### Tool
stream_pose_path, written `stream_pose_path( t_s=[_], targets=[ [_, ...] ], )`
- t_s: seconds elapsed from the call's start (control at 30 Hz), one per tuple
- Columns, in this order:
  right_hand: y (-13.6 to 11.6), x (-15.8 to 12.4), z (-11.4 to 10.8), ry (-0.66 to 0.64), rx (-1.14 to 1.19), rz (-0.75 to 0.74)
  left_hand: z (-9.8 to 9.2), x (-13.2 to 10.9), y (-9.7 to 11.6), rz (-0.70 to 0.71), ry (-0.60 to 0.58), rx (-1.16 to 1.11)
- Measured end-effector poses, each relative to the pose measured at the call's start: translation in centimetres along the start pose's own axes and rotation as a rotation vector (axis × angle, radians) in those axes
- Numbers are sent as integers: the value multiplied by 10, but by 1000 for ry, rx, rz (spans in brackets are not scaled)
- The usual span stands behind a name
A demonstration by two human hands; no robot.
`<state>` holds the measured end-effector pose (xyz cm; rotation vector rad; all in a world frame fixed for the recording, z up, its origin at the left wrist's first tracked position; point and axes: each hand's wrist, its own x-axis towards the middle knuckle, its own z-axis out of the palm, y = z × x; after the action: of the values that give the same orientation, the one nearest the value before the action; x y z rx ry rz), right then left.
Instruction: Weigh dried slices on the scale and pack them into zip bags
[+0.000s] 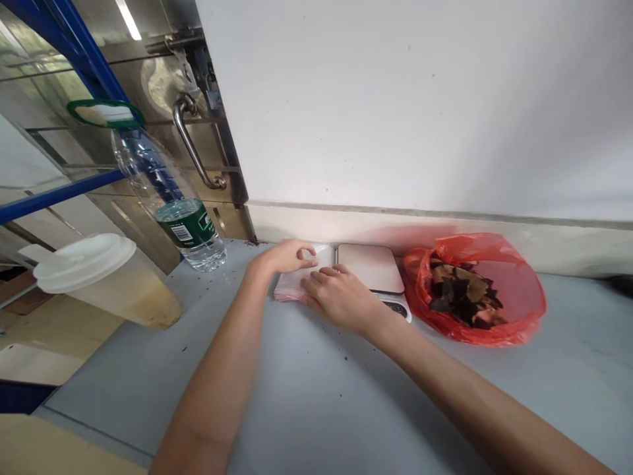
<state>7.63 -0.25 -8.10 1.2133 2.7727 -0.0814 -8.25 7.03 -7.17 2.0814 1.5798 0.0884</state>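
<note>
A flat stack of clear plastic bags (pixel 289 288) with a pinkish front edge lies beneath both hands, close to the wall. My left hand (pixel 283 256) rests over the far left part of the stack, thumb and forefinger curved with a visible gap between them. From the right, my right hand (pixel 341 298) reaches across with bent fingers on the bags, its thumb and forefinger closed at the near edge. Just right of the stack sits a digital kitchen scale (pixel 370 267) with a bare weighing plate; my right hand hides part of its front.
Beside the scale stands an open red plastic bag (pixel 519 310) holding dark, dry flakes (pixel 465 293). To the left are a large water bottle (pixel 185 224) and a lidded plastic jug (pixel 113 284) with yellowish contents. A white wall (pixel 420 119) borders the grey table (pixel 306 396) behind.
</note>
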Motion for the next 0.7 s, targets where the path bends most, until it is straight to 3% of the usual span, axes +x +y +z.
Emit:
stream_pose_path(
  t_s=[0.23,0.33,0.4,0.5,0.57,0.63,0.7],
  targets=[
    [9,-21,2,-18,71,-82,18,-1,19,-96,12,194],
    [26,-41,-7,84,231,-128,15,-4,26,-110,20,243],
    [42,-59,-15,196,312,-80,10,-7,32,-109,39,266],
    [71,-88,-21,283,263,135,2,-11,47,-96,97,294],
    [89,-103,-21,294,175,267,0,-13,62,-12,195,267],
    [103,-112,-17,255,104,366,2,-14,80,165,285,150],
    [112,-118,-14,200,82,450,10,-15,99,333,284,12]
  ],
)
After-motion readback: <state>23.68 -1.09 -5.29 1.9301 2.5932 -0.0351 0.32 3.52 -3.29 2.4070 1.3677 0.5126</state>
